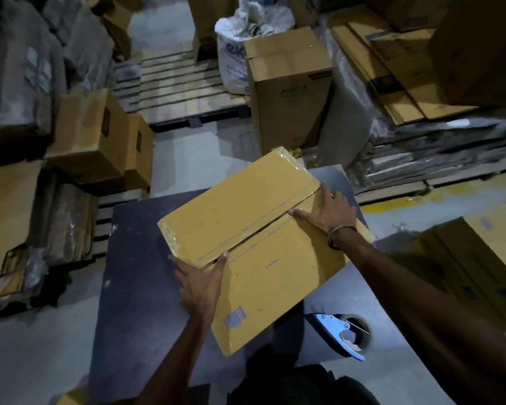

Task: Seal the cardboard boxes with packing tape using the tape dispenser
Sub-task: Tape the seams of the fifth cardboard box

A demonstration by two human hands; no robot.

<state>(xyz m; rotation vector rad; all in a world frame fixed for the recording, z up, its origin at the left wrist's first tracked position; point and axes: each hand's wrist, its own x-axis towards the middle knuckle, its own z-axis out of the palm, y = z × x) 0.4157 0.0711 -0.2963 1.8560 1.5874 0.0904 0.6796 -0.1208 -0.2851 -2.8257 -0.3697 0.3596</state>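
The left hand (200, 283) lies flat and open on the near-left end of the cardboard box (263, 244) on the dark tabletop (135, 258), the right hand (327, 213) spread open at the far-right end, likely pressing the flaps shut along the seam; the tape dispenser (343, 334) waits near-right, untouched

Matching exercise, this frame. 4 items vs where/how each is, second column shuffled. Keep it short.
Items:
1. left hand
2. right hand
3. tape dispenser
4. white sack

States:
A. lying untouched on the dark table, near the box
B. flat on the far end of the box's centre seam
C. standing on the floor behind a tall carton
D. at the near end of the seam

Pairs: 1-D, 2-B, 3-A, 4-C
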